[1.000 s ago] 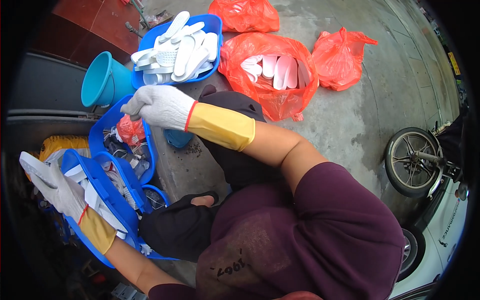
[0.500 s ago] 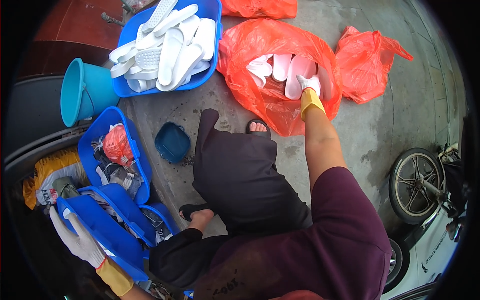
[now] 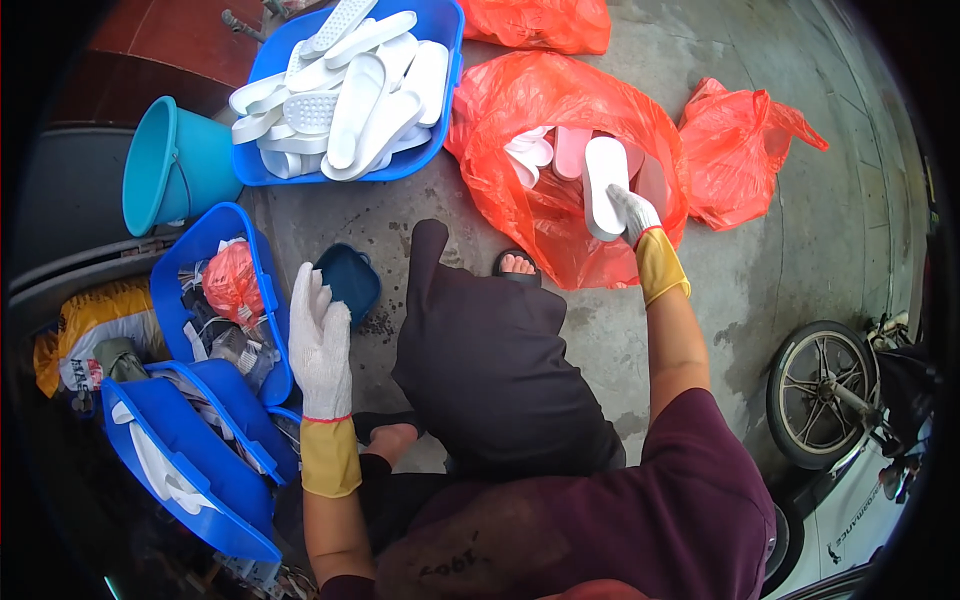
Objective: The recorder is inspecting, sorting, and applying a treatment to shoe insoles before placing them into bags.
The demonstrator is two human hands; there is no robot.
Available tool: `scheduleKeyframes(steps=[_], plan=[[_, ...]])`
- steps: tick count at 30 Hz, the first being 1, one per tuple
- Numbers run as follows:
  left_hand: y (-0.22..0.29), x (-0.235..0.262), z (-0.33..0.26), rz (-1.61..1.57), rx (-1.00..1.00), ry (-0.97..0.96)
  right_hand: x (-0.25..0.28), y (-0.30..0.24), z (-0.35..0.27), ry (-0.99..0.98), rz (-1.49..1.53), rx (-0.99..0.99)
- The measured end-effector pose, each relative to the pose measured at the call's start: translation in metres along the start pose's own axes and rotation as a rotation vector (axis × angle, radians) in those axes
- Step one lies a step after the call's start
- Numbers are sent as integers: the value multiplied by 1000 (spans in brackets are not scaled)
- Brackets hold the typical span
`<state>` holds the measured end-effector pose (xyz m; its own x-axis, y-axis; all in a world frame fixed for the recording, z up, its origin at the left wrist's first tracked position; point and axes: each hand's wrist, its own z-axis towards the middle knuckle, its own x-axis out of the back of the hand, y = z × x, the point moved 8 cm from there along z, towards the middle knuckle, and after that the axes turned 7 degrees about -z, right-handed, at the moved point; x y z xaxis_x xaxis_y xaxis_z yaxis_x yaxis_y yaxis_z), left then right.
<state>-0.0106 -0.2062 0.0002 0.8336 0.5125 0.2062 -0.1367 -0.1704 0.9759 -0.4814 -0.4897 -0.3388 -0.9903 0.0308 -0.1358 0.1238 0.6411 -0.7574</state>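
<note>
A white shoe insole (image 3: 604,186) stands on end in the mouth of an open orange plastic bag (image 3: 520,200) on the concrete floor (image 3: 760,270), ahead of the person and a little to their right. The right hand (image 3: 632,212), in a white knit glove with a yellow cuff, has its grip closed around the lower end of this insole. More white and pale pink insoles (image 3: 545,152) lie inside the same bag, just beside the held one.

The left hand (image 3: 320,340), gloved the same way, is raised with its fingers straight and spread; its grip is apart and holds nothing. It hovers beside a small dark blue dish (image 3: 350,280) on the floor and next to a blue plastic crate (image 3: 262,300) filled with mixed odds and ends, among them a crumpled orange bag.

Between the two arms is the person's knee in dark trousers (image 3: 490,360), with toes in a sandal (image 3: 516,264) showing just beyond it.

Farther out, at the top, a large blue tub (image 3: 440,110) is piled with white insoles. A turquoise bucket (image 3: 170,165) stands to its left. Two more tied orange bags lie nearby, one at the top edge (image 3: 540,22) and one to the right (image 3: 740,150). Another blue crate (image 3: 200,460) sits at the lower left. A small wheel (image 3: 825,392) is at the far right.
</note>
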Motion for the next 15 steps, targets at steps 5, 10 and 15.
scheduleKeyframes(steps=[5,10,15], plan=[[52,-36,5,-372,98,-97,-138,-170,-162,-448,-99,17],[105,-38,27,-787,-44,-148,-321,-267,-292,-778,-421,254],[104,49,1,-1186,-171,49,-480,-189,-420,-905,-863,707]])
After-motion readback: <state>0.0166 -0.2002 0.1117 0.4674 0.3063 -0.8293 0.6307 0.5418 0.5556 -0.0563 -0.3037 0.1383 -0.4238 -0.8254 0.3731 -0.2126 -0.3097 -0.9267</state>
